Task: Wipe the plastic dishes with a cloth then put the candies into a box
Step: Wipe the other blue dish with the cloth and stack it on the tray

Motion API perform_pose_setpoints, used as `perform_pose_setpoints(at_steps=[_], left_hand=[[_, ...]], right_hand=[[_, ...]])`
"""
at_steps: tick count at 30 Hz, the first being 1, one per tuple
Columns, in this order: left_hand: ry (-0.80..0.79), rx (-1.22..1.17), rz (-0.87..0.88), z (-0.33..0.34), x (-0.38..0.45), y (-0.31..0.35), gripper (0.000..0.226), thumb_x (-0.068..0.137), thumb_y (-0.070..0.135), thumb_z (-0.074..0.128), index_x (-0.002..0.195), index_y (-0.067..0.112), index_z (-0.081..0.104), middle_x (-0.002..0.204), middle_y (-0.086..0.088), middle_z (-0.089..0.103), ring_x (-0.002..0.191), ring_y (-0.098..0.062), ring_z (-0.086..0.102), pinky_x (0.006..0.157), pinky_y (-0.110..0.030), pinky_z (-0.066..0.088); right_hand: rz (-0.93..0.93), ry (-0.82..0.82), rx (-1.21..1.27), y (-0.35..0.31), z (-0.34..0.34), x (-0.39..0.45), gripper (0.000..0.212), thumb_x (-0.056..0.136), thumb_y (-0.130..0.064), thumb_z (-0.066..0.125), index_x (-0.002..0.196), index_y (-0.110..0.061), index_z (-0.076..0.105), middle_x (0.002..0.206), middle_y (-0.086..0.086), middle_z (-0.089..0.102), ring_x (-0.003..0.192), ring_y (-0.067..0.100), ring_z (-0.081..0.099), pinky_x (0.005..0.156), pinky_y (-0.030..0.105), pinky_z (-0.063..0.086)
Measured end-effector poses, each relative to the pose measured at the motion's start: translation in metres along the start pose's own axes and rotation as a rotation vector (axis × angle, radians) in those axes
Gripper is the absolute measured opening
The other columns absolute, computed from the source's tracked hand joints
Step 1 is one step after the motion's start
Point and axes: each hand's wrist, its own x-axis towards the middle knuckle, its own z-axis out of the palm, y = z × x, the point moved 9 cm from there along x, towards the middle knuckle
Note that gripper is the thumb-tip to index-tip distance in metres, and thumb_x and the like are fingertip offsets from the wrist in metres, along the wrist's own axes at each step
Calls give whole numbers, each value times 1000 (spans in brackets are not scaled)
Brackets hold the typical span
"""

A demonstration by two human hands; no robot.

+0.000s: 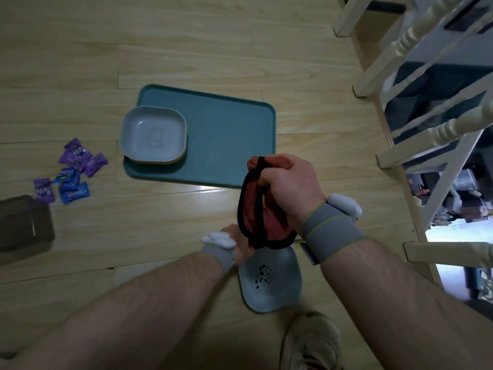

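- The right hand point(286, 188) is fisted round a bunched red cloth point(256, 217) with black edging; the cloth hangs down from the fist above the floor.
- The left hand point(240, 243) is mostly hidden behind the cloth, at the far rim of a pale blue dish point(272, 287); I cannot tell whether its fingers grip the dish.
- That dish is tilted, dark specks inside it, just beyond a beige shoe point(310, 340).
- A second pale dish point(152, 136) sits on the left end of a teal tray point(226, 140), overhanging its left edge.
- Purple and blue candies point(70, 172) lie on the wooden floor point(186, 49) left of the tray.
- A dark box point(22, 228) sits at the left edge, near the candies.
- White shelving point(426, 129) stands on the right.
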Motion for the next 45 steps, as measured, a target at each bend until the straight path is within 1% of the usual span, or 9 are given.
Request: perform_pose_setpoints(at_steps=[4, 8, 11, 17, 20, 24, 33, 41, 45], left_hand=[[-35, 105, 56, -16, -4, -8, 35, 93, 20, 56, 64, 22, 36, 86, -4, 58, 82, -20, 47, 74, -28, 38], [114, 7, 91, -69, -42, -17, 9, 85, 19, 59, 91, 17, 66, 83, -1, 64, 79, -23, 60, 62, -24, 39], [241, -125, 48, -114, -82, -33, 14, 78, 16, 60, 87, 12, 69, 81, -7, 69, 78, -27, 65, 63, -30, 53], [433, -423, 2, -182, -182, -51, 16, 85, 10, 57, 99, 11, 63, 94, -6, 65, 83, -24, 65, 61, -30, 54], [391, -804, -16, -198, -231, -56, 8, 85, -2, 53, 92, 2, 56, 90, -17, 62, 68, -27, 65, 55, -35, 60], [340, -1111, 76, -221, -302, -55, 27, 86, -4, 49, 113, 2, 54, 96, -17, 64, 74, -28, 63, 62, -36, 59], [16, -1453, 247, -207, -363, -34, 63, 69, 9, 34, 126, 12, 61, 119, -16, 66, 106, -40, 60, 90, -58, 50], [-90, -1476, 421, -203, -358, -7, 38, 90, 32, 45, 111, 16, 72, 116, -14, 68, 100, -35, 64, 97, -55, 43], [-110, -1464, 469, -198, -359, 12, 59, 80, 66, 41, 100, 24, 77, 112, -9, 71, 106, -34, 64, 96, -57, 43]], right_hand=[[-25, -12, 25, -18, 3, -13, 36, 46, -9, 56, 65, -31, 76, 83, -4, 76, 86, 19, 72, 86, 45, 57], [-83, -35, 53, -60, 0, -45, 31, 50, -5, 56, 66, -22, 76, 82, 6, 76, 85, 34, 71, 81, 50, 58], [-139, -76, 102, -100, -1, -81, 30, 58, 3, 55, 68, -16, 76, 88, 21, 73, 90, 48, 66, 79, 59, 54], [-239, -220, 184, -171, 11, -167, 32, 51, -1, 55, 74, -7, 76, 98, 32, 68, 91, 57, 61, 75, 52, 52], [-281, -277, 167, -197, 15, -208, 23, 57, 1, 57, 73, -4, 73, 90, 28, 70, 68, 37, 62, 64, 38, 47], [-375, -386, 108, -226, 17, -262, 31, 73, 9, 55, 59, -13, 71, 55, 1, 63, 52, 19, 59, 52, 26, 47], [-437, -496, -82, -215, 24, -321, 27, 75, 9, 60, 78, -14, 75, 66, 2, 69, 60, 17, 65, 57, 30, 53], [-686, -201, -505, -215, 46, -312, 32, 73, -21, 69, 102, -33, 72, 103, -18, 70, 101, 6, 63, 93, 24, 48], [-902, -139, -575, -225, 68, -335, 35, 76, -16, 64, 110, -20, 69, 104, -3, 72, 96, 15, 60, 80, 14, 41]])
